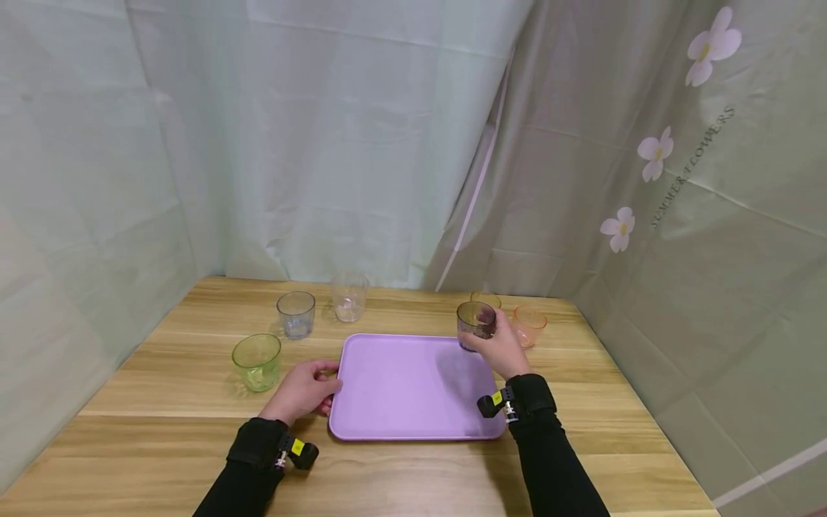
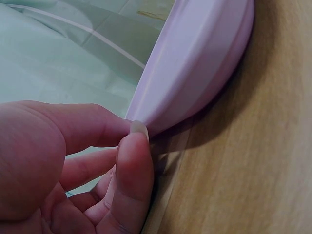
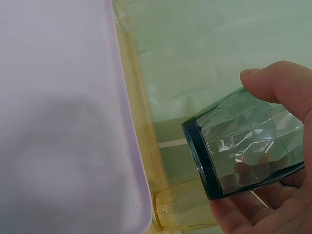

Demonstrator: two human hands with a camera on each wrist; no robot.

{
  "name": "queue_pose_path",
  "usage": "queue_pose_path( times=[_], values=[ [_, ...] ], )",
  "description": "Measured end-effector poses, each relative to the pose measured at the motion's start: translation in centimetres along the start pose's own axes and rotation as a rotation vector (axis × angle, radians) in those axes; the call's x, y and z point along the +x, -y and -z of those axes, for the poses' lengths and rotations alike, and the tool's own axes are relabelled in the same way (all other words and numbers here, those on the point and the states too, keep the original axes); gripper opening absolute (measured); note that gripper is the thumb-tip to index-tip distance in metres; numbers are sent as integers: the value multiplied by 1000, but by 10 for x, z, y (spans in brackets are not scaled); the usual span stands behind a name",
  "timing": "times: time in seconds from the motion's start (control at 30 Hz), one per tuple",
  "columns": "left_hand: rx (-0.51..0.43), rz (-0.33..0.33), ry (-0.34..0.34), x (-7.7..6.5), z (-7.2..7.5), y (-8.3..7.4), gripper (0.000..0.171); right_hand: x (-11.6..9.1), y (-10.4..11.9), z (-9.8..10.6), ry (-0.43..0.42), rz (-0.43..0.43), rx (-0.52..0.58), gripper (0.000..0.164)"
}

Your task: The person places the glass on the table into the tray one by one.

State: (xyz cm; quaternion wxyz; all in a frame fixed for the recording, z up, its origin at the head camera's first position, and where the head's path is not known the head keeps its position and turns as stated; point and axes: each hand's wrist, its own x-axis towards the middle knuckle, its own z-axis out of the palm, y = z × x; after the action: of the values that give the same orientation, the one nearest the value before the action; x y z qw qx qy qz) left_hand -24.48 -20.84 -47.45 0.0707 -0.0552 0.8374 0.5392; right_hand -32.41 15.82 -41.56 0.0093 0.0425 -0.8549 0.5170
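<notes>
A lilac tray [image 1: 413,388] lies flat on the wooden table. At its left edge, my left hand [image 1: 302,391] pinches the rim; the left wrist view shows thumb and finger meeting at the tray's rim [image 2: 195,63]. My right hand [image 1: 507,350] grips a dark grey tumbler [image 1: 476,316] by its sides, above the tray's far right corner. In the right wrist view the faceted tumbler [image 3: 248,146] is off the table, with thumb on one side and fingers on the other. Behind that hand stand an orange tumbler [image 1: 530,323] and a partly hidden yellow tumbler [image 1: 486,297].
Left of the tray stand a green tumbler [image 1: 257,362] and a blue-grey tumbler [image 1: 296,316]. A clear tumbler [image 1: 349,298] is near the table's back edge. Pale curtains [image 1: 336,143] hang behind and along both sides of the table [image 1: 413,477].
</notes>
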Motion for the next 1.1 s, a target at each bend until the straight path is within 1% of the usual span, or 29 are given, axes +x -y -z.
queue_pose_path(
  times=[0.17, 0.47, 0.77, 1.0, 1.1],
  values=[
    [-3, 0, 0, 0, 0, -1, 50, 3, 1, -3, 0, 10, 9, 86],
    [-2, -4, -2, 0, 0, -1, 50, 2, 10, -10, -6, 31, 33, 84],
    [-4, -2, -4, -2, 0, -1, 49, 6, 12, -17, -4, 35, 59, 85],
    [-18, -11, -7, -2, -1, -1, 49, 7, 14, -22, -5, 46, 37, 82],
    [-20, -9, -7, -2, -1, 0, 48, 6, 15, -24, -3, 47, 45, 82]
  ],
)
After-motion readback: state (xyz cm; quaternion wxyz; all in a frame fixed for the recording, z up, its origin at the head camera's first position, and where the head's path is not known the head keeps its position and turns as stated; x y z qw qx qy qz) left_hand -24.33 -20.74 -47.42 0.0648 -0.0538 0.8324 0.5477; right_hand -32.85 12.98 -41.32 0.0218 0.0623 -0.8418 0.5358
